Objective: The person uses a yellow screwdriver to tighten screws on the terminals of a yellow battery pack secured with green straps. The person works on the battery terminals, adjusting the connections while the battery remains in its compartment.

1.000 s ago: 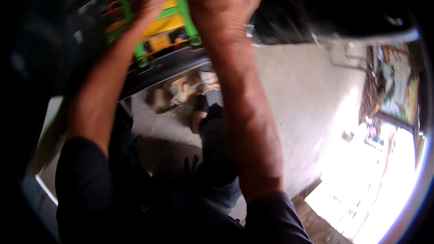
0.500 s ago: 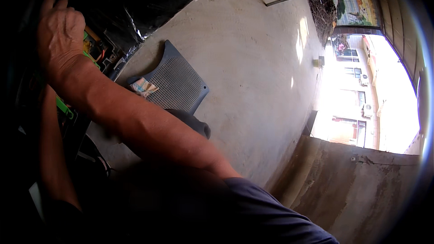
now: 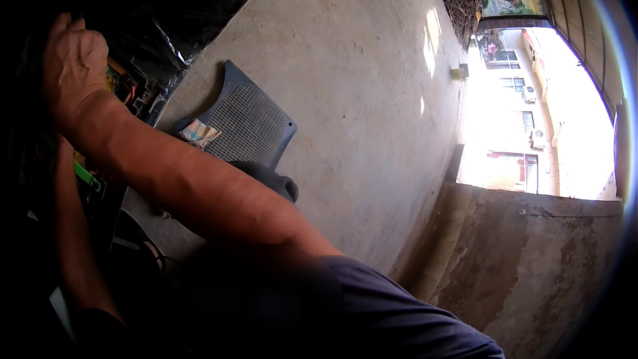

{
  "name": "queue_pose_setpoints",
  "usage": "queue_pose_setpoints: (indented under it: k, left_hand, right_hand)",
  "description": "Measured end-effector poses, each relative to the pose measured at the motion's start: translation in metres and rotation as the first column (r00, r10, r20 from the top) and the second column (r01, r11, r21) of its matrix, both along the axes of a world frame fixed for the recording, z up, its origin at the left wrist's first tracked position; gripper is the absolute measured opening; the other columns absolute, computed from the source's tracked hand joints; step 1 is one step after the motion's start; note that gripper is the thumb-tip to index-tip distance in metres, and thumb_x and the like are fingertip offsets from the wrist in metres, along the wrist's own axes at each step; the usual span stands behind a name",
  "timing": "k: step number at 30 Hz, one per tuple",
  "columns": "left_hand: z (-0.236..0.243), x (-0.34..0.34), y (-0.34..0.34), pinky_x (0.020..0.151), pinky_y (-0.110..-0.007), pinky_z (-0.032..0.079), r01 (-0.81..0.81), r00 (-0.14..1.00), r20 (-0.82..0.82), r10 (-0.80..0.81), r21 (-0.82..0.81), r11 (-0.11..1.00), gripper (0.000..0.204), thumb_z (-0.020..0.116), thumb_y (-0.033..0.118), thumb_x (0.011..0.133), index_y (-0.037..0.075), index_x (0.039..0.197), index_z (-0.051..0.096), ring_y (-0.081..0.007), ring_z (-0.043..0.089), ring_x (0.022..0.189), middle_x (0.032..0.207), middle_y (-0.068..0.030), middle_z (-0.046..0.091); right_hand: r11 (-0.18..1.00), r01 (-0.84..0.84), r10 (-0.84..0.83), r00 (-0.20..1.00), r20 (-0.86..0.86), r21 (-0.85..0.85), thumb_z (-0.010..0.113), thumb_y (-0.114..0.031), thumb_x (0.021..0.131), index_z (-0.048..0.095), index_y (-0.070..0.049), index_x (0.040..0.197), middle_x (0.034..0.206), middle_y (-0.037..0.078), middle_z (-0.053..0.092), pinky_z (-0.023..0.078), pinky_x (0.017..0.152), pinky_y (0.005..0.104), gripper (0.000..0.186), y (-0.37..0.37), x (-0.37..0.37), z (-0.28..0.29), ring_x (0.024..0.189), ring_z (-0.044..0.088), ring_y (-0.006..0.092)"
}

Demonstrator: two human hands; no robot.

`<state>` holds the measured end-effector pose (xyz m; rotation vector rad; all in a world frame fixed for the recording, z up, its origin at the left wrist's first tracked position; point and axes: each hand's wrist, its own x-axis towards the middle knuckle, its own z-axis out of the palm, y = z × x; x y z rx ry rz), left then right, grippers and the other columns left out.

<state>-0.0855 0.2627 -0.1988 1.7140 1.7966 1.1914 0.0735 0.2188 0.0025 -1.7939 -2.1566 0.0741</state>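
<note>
At the far left, my right hand (image 3: 74, 60) is bent over with its fingers curled; whatever it grips is hidden in the dark. My right forearm stretches across the view from a dark blue sleeve. Below it rises my left forearm, and only the wrist end of my left hand (image 3: 64, 144) shows, its fingers hidden behind my right wrist. Both hands are at a dark object with orange and yellow inner parts (image 3: 118, 81) and a bright green edge piece (image 3: 88, 177). What this object is I cannot make out.
A grey-blue perforated plastic chair part (image 3: 249, 116) lies on the concrete floor (image 3: 345, 93), with a patterned cloth (image 3: 199, 133) on it. Shiny black sheeting (image 3: 173, 6) covers the upper left. A stained wall (image 3: 531, 252) and a bright opening (image 3: 571, 126) are at the right.
The view has shifted a little, so the floor, chair part and opening sit slightly more to the left. My right hand keeps its curled pose over the dark object.
</note>
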Motion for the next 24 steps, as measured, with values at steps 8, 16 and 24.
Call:
queue_pose_setpoints:
  k: [8,16,24]
  left_hand:
    - [-0.016,0.026,0.008,0.068,-0.036,0.049,0.037,0.998,0.041,-0.037,-0.002,0.999,0.015,0.058,0.016,0.085,0.007,0.097,0.061,-0.0221,0.06,0.077,0.087,-0.0081,0.06]
    - [-0.01,0.009,0.0,0.067,-0.036,0.048,-0.017,1.0,-0.004,0.017,-0.011,1.0,0.014,0.061,0.016,0.084,0.006,0.093,0.062,-0.0221,0.059,0.075,0.085,-0.0084,0.059]
    - [-0.014,0.025,0.004,0.066,-0.036,0.047,0.003,1.0,0.017,-0.003,0.003,1.0,0.014,0.064,0.017,0.082,0.005,0.09,0.062,-0.022,0.058,0.074,0.083,-0.0087,0.058]
  right_hand:
    - [0.931,0.094,-0.072,0.995,-0.075,0.354,0.068,-0.027,0.071,0.053,0.006,0.123,0.094,0.012,0.06,0.044,0.065,0.0283,0.063,0.005,-0.008,-0.037,0.089,0.059,0.0207]
    - [0.979,-0.054,0.082,0.987,-0.136,0.197,0.074,-0.026,0.064,0.056,0.006,0.108,0.094,0.014,0.059,0.046,0.069,0.0302,0.057,0.0,0.009,-0.01,0.093,0.059,0.0241]
    - [0.978,0.121,-0.077,0.967,-0.243,0.173,0.076,-0.026,0.064,0.055,0.005,0.102,0.093,0.015,0.059,0.047,0.066,0.0278,0.053,0.005,0.001,-0.021,0.086,0.06,0.0219]
